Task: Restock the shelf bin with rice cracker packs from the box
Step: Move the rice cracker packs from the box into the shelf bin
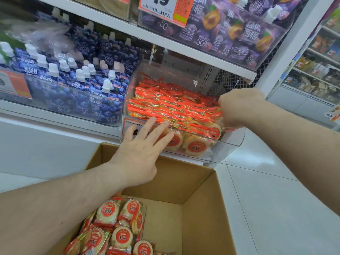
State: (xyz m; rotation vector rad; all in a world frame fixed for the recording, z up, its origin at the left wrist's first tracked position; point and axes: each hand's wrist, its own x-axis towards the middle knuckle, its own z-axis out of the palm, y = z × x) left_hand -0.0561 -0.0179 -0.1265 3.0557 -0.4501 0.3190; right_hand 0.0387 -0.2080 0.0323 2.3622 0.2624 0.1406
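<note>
A clear plastic shelf bin (233,138) holds several red-and-gold rice cracker packs (171,105) stood in rows. My left hand (141,151) lies spread, its straight fingers pressing on the bin's front wall. At the bin's right end my right hand (237,105) has its fingers curled around rice cracker packs. Below, an open cardboard box (200,196) holds several more loose packs (117,227) at its bottom.
Blue spouted jelly pouches (73,80) fill the bin to the left. Purple plum jelly pouches (230,34) sit on the shelf above, behind an orange price tag (165,8). White tiled floor (276,199) lies to the right, with another shelf aisle (316,61) beyond.
</note>
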